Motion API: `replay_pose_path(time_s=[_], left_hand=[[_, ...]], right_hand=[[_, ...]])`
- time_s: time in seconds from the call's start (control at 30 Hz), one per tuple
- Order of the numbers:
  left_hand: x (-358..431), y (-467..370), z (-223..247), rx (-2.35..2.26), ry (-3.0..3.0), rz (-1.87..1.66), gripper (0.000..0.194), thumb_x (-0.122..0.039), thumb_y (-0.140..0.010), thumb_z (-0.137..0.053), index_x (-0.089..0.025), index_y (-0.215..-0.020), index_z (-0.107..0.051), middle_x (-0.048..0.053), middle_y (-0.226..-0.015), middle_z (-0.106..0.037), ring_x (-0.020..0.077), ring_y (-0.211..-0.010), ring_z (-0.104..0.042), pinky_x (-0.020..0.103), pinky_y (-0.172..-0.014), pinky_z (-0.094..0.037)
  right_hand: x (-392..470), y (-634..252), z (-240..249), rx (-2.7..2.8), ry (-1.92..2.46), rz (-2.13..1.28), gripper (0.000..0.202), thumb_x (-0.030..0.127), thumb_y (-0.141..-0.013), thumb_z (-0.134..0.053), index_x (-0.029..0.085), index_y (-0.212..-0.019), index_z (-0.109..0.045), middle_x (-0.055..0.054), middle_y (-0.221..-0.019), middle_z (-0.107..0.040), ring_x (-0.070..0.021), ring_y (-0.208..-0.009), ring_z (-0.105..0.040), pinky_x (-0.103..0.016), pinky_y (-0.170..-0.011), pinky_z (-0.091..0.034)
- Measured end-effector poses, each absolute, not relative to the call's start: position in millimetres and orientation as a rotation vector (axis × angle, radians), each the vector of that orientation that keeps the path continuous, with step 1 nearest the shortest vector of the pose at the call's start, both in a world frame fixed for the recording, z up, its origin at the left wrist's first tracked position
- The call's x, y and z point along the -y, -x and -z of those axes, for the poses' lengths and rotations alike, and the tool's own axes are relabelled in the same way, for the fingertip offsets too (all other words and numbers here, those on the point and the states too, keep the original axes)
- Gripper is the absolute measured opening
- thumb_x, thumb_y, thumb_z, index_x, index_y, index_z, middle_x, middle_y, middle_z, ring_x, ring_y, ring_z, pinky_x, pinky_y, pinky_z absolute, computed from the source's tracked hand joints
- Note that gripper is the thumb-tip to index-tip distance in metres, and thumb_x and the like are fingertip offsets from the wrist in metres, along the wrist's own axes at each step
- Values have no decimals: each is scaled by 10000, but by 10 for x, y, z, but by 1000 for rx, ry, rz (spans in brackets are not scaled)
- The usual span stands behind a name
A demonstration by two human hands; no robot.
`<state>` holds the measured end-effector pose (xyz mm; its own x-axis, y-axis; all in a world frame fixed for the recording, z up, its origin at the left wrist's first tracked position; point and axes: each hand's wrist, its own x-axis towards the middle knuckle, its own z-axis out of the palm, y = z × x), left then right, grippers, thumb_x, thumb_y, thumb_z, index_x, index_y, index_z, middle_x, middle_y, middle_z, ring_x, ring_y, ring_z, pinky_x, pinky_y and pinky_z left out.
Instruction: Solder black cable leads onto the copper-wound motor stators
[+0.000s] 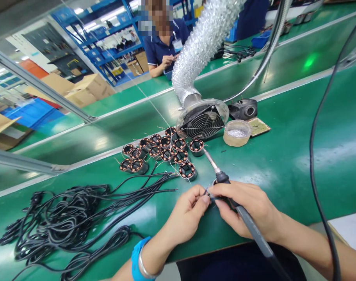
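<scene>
Soldering iron (251,227) at near right, angled toward far left, gripped in half-curled right hand (250,207), thin wires (212,199) just left, pinched in closed fingertips of left hand (186,216), black cables (69,214) at left, copper-wound cores (167,154) beyond, caged fan (204,124) farther off.

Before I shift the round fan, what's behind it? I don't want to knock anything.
Behind the fan, a silver hose comes down to it; a black stand shows past its right edge. The fan hides anything else directly behind, so that cannot be seen.

Bare hands (185,214) (251,203), blue band (136,259) and silver bangle (141,263) at left wrist (157,251), dark navy clothing (233,265)
</scene>
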<state>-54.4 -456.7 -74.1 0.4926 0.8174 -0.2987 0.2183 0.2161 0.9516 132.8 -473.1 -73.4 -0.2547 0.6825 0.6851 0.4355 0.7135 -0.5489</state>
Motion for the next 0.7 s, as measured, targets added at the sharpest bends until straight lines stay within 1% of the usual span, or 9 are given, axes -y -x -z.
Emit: replay_pose_path(time_s=[0.07,0.17,0.23,0.37,0.4,0.47,0.53,0.6,0.7], left_hand=[[4574,550,738,-1009,-1367,-542,347,-473,-937,-496,-190,-752,-422,-56,-650,-337,100,-592,-269,225,-546,-247],[4584,560,709,-1001,-1425,-523,327,-452,-959,-463,-189,-768,-427,-49,-667,-363,105,-610,-294,231,-566,-269],[4588,567,685,-1025,-1506,-519,317,-438,-970,-445,-187,-776,-440,-41,-679,-392,111,-631,-328,238,-591,-290],[4578,565,665,-1055,-1586,-528,322,-427,-971,-448,-179,-769,-470,-27,-695,-449,116,-660,-384,242,-623,-313],[4571,557,670,-1043,-1532,-522,333,-443,-965,-455,-177,-767,-479,-27,-683,-458,111,-641,-383,238,-605,-309],[4560,530,687,-1004,-1355,-505,375,-503,-941,-474,-174,-761,-494,-35,-625,-459,96,-567,-357,225,-538,-280],[4554,494,704,-980,-1167,-497,428,-572,-894,-516,-176,-734,-489,-60,-545,-411,73,-479,-292,214,-466,-221],[4557,460,713,-984,-1030,-514,467,-621,-822,-589,-185,-708,-466,-95,-488,-333,51,-418,-214,205,-414,-160],[4569,432,719,-1022,-940,-560,495,-632,-744,-671,-199,-692,-437,-132,-442,-247,33,-376,-144,191,-374,-106]], right_hand=[[4732,-1338,732,1874,888,-367,340,56,-836,-517,184,-1150,-552,-34,-928,-711,-137,-763,-691,-238,-731,-578],[4726,-1360,737,1861,925,-528,313,71,-843,-531,182,-1134,-553,-8,-852,-686,-109,-693,-672,-194,-682,-573],[4719,-1376,743,1837,928,-581,289,68,-860,-538,187,-1123,-561,1,-843,-683,-94,-677,-667,-170,-667,-568],[4705,-1389,760,1828,847,-469,283,48,-889,-549,197,-1128,-572,-25,-955,-722,-105,-779,-703,-181,-742,-581],[4705,-1384,769,1848,827,-413,281,42,-894,-547,194,-1129,-575,-31,-963,-728,-113,-794,-708,-193,-757,-583],[4713,-1360,794,1892,812,-286,269,37,-900,-535,188,-1117,-585,-31,-900,-733,-128,-760,-710,-217,-730,-586],[4732,-1330,827,1909,842,-154,257,37,-896,-531,189,-1094,-595,-36,-839,-728,-144,-711,-705,-238,-672,-579],[4754,-1312,852,1881,875,-62,266,26,-879,-542,191,-1081,-597,-45,-831,-728,-157,-703,-706,-249,-651,-568],[4777,-1339,846,1837,913,-117,282,34,-854,-578,188,-1090,-587,-39,-870,-732,-150,-690,-692,-254,-663,-556]])
